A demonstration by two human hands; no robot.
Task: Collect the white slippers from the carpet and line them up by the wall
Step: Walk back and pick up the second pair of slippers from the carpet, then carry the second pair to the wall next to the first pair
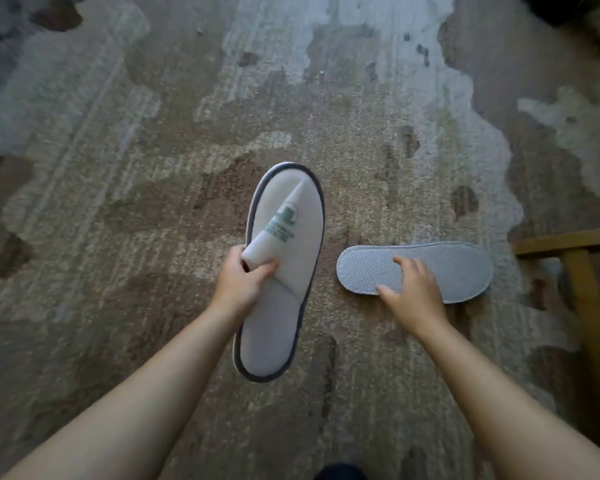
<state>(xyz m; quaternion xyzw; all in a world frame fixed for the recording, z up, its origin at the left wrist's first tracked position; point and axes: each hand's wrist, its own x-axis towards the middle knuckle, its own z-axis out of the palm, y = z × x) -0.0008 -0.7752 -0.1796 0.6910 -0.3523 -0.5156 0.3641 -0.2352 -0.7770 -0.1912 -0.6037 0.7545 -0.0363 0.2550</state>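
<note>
My left hand (pixel 244 281) grips a white slipper (pixel 291 299) by its pinched upper strap, which bears a green logo; the slipper has a dark rim and its toe points away from me. A second white slipper (pixel 458 268) lies sole-up on the carpet to the right, lengthwise across the view. My right hand (pixel 413 289) hovers over or touches its left half with fingers spread, holding nothing.
A patterned brown and grey carpet (pixel 153 168) fills the view. A wooden furniture leg and rail (pixel 582 282) stand at the right edge, just beyond the sole-up slipper. Something dark sits at the top right corner (pixel 575 8). No wall is in view.
</note>
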